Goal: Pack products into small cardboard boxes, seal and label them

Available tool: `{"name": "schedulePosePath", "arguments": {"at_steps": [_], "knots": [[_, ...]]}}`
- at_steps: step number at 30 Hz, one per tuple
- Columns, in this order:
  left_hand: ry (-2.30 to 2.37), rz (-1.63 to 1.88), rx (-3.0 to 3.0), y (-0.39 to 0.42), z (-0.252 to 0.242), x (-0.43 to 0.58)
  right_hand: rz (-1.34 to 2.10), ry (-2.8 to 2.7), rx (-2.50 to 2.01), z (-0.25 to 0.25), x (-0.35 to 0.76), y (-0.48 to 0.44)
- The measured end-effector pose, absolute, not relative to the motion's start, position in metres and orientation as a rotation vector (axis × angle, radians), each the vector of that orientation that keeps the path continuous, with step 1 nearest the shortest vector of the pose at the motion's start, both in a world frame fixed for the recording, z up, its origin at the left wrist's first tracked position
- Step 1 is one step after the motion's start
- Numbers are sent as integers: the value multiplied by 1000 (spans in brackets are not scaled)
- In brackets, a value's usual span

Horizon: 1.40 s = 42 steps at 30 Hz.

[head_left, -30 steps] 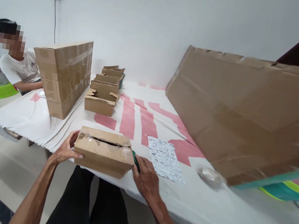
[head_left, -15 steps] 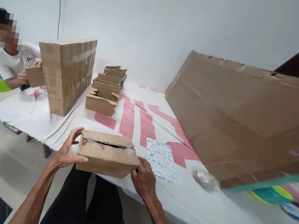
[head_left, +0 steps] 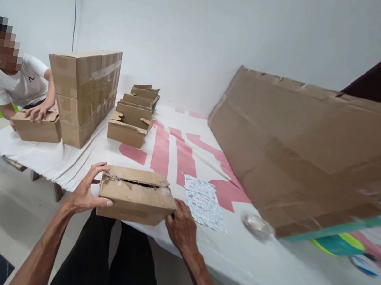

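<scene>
A brown cardboard box (head_left: 136, 197) rests at the near edge of the cloth-covered table, with a ragged, torn gap along its top seam. My left hand (head_left: 87, 193) grips its left end, thumb on the front face and fingers around the back corner. At the opposite end, my right hand (head_left: 181, 224) is closed against the box's right side, its fingers curled; part of them is hidden. Just beyond the right hand lies a patterned bluish-white sheet (head_left: 204, 204).
Taped boxes form a stack (head_left: 84, 94) at left. Behind my box stand several open boxes (head_left: 126, 133). A large cardboard panel (head_left: 313, 154) leans at right, near a clear tape roll (head_left: 257, 225) and a green-rimmed basin (head_left: 340, 243). At far left, a co-worker presses on another box (head_left: 40, 129).
The co-worker's box has come down onto the table beside the stack, with a hand now flat on its top. My hands and box stay almost the same; the view shifts slightly.
</scene>
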<state>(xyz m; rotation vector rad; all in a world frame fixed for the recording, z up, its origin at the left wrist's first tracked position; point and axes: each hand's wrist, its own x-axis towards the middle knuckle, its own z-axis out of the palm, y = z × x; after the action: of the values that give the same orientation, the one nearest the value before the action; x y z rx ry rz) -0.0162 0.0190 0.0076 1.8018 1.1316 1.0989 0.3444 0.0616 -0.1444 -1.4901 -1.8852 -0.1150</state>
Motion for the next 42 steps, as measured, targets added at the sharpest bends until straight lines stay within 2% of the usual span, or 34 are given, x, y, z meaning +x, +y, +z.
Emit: {"name": "schedulePosePath", "arguments": {"at_steps": [5, 8, 13, 17, 20, 27, 42], "knots": [[1092, 1049, 1791, 23, 13, -20, -113, -1871, -1449, -147, 344, 61], [1121, 1041, 1812, 24, 13, -19, -118, -1788, -1354, -130, 346, 62], [1116, 1091, 1786, 24, 8, -15, -136, -1517, -1302, -38, 323, 64], [1121, 1118, 1753, 25, 5, -14, 162, -1854, -1080, 38, 265, 67], [1123, 1126, 1739, 25, 4, -13, 287, -2106, -962, 63, 221, 70], [1115, 1142, 1716, 23, 6, -10, 427, -2370, -1032, 68, 184, 74], [1109, 1157, 1736, 24, 4, -7, 658, -2211, -964, 60, 177, 77]]}}
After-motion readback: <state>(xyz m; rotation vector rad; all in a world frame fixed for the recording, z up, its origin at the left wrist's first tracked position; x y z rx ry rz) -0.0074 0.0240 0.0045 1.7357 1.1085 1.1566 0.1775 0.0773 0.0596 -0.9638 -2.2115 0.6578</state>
